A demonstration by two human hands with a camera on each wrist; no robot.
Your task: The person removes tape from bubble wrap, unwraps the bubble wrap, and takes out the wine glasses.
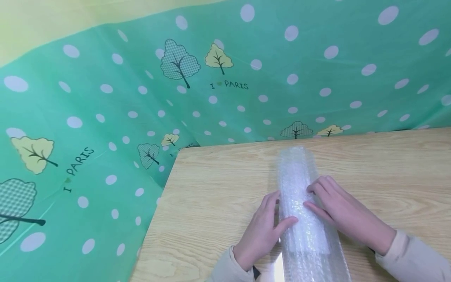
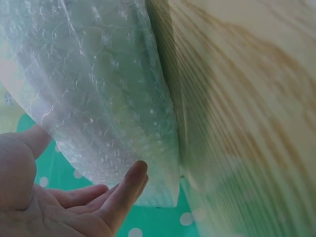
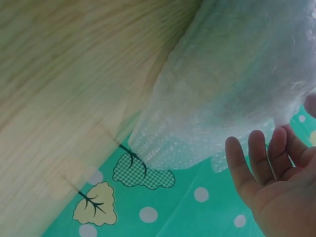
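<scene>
A long bundle of clear bubble wrap point(image 1: 304, 235) lies lengthwise on the wooden table, with something pale showing through its layers. My left hand point(image 1: 260, 227) is at its left side, thumb resting on top and fingers spread along the flank. The left wrist view shows those fingers point(image 2: 126, 192) fairly straight beside the wrap. On the other side, my right hand point(image 1: 340, 207) touches the upper right of the bundle with thumb and forefinger. In the right wrist view the other fingers point(image 3: 259, 153) are loosely bent next to the wrap. What is inside cannot be made out.
The light wood table point(image 1: 208, 188) extends to both sides of the bundle. A green cloth with white dots and printed trees point(image 1: 225, 105) hangs behind the table and down its left side. A bright reflection lies on the table near the left wrist.
</scene>
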